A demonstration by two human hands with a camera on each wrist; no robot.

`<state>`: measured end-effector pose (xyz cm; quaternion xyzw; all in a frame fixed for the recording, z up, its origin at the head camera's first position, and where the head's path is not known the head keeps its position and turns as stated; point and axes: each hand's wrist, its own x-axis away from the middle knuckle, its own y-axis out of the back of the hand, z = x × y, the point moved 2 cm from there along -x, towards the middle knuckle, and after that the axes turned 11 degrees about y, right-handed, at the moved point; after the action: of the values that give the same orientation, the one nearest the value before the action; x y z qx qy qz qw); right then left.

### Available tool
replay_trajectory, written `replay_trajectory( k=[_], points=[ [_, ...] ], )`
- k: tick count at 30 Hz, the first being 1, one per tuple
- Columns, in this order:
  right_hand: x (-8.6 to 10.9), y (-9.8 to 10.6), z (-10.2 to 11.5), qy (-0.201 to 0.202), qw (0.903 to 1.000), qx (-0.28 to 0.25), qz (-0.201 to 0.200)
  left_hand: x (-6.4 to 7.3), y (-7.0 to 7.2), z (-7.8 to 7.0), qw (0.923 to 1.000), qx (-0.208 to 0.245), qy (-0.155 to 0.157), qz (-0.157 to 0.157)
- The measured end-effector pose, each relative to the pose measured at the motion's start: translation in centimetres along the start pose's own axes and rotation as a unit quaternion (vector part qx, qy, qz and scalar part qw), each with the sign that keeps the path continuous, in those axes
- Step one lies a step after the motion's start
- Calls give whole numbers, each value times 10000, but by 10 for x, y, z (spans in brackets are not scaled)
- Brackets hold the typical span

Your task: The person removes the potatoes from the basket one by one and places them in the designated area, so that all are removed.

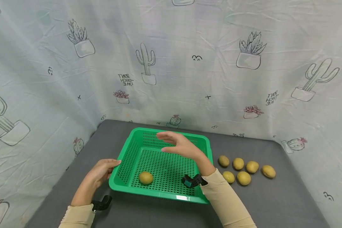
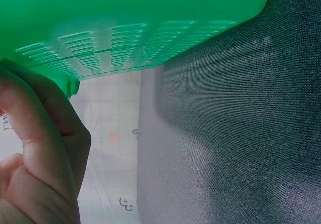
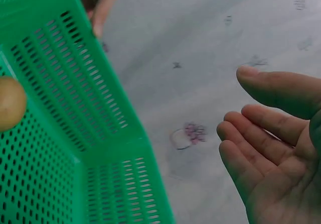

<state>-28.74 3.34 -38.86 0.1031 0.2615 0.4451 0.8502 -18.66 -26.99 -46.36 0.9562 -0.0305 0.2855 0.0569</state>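
A green slatted plastic basket (image 1: 143, 190) sits at the middle of the grey table. Its left rim is held by my left hand (image 1: 100, 172), thumb on top and fingers bent beneath the edge. The left wrist view shows that hand (image 2: 45, 138) against the outer wall. Over the basket's back half hovers my right hand (image 1: 180, 145), thumb apart from loosely extended fingers. Its palm faces the right wrist view with nothing in it. Inside the basket, one yellow-brown potato (image 1: 146, 178) lies near the front left.
Several more potatoes (image 1: 243, 178) lie in a loose group on the table to the right of the basket. A pale curtain (image 1: 182, 85) printed with potted cacti hangs behind and beside the table (image 1: 273, 202). Dark bands circle both wrists.
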Motion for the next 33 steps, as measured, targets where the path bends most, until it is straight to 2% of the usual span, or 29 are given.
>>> replay_trajectory(
  k=[5, 13, 16, 24, 33],
  points=[
    [-15, -7, -12, -100, 9989, -51, 447, 0, 0, -1, 10000, -28, -63, 68],
    [-30, -18, -27, -249, 9960, -177, 841, 1, 0, -1, 9998, 26, -118, 161],
    [-35, -24, -33, -337, 9929, -205, 1125, 2, -1, -2, 9997, 67, -151, 158],
    [-38, -44, -54, -886, 9718, -109, 2185, 1, -2, 0, 9999, 27, -95, 137],
    [-36, -60, -71, -1149, 9535, -37, 2785, 1, -1, 0, 9999, 4, -84, 87]
  ],
)
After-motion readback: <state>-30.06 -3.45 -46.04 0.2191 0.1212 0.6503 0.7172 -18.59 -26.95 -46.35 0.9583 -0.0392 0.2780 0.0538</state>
